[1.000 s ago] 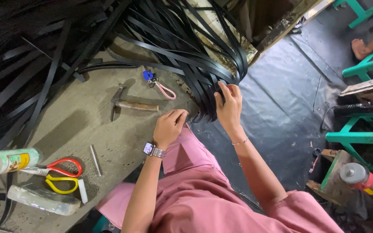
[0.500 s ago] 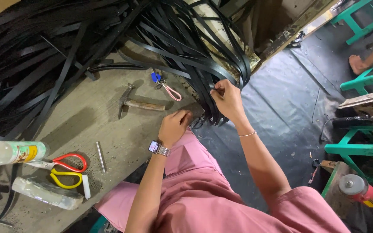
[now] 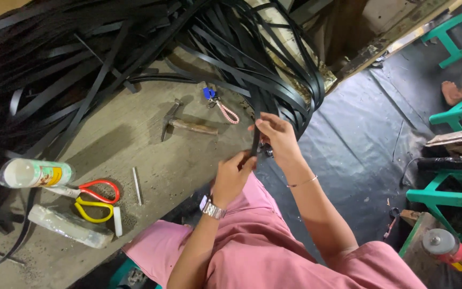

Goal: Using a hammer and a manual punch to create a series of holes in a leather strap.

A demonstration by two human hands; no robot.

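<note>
Our left hand (image 3: 231, 179) and right hand (image 3: 276, 136) each pinch one black strap (image 3: 254, 134) at the tabletop (image 3: 151, 176) edge, a white yellow-labelled bottle (image 3: 36, 173) at nine o'clock.

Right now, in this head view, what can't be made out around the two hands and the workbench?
- Left hand: the fingers' grip on the black flat strap is hidden by its own back.
- Small dark object below the right hand: too small to identify.
- Wooden-handled hammer: head in shadow.
- Red cylindrical tool: cut off by the frame's edge.
</note>
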